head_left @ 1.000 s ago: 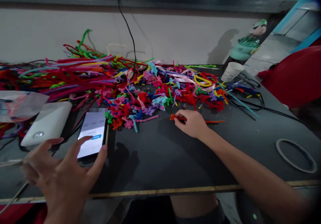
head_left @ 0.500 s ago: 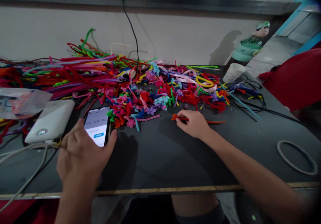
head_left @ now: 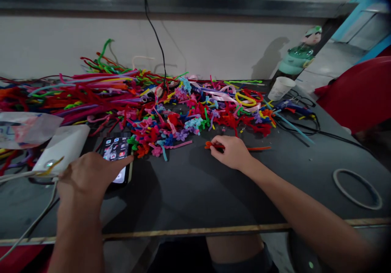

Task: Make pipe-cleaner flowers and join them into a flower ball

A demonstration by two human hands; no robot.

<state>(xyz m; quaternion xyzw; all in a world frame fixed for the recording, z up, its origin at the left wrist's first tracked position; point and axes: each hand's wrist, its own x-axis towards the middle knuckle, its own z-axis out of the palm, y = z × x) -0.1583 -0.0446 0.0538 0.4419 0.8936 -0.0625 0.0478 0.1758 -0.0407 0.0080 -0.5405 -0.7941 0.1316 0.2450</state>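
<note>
At the left end of the table [head_left: 183,231], near its back edge, a long heap of fuzzy pipe cleaners [head_left: 100,89] lies loose, with a clear plastic bag [head_left: 27,131] in front. Large blue letters on the bag are cut short; one looks like an L. Next comes a white power bank [head_left: 65,144], its small lit display too blurred to read.

Between that and the middle, nearer the front edge, the left hand [head_left: 84,179] hovers low, thumb reaching across the phone [head_left: 116,153]; the other fingers are hidden, so I can't tell whether they grip anything. The phone shows app icons, labels too small to make out. It should be smooth, rigid and slippery, best taken by its long sides, off the glass.

Past the pile of twisted flowers [head_left: 183,122], right of the table's centre, the right hand [head_left: 230,153] pinches an orange pipe cleaner [head_left: 260,148] near its looped left end, thumb against fingers; the straight tail points toward the right edge. I'd expect it to be nearly weightless, soft-skinned and bendable, safest held at the loop so that doesn't unwind.

By the back right corner, a paper cup [head_left: 281,89] carries faint print I can't read.
</note>
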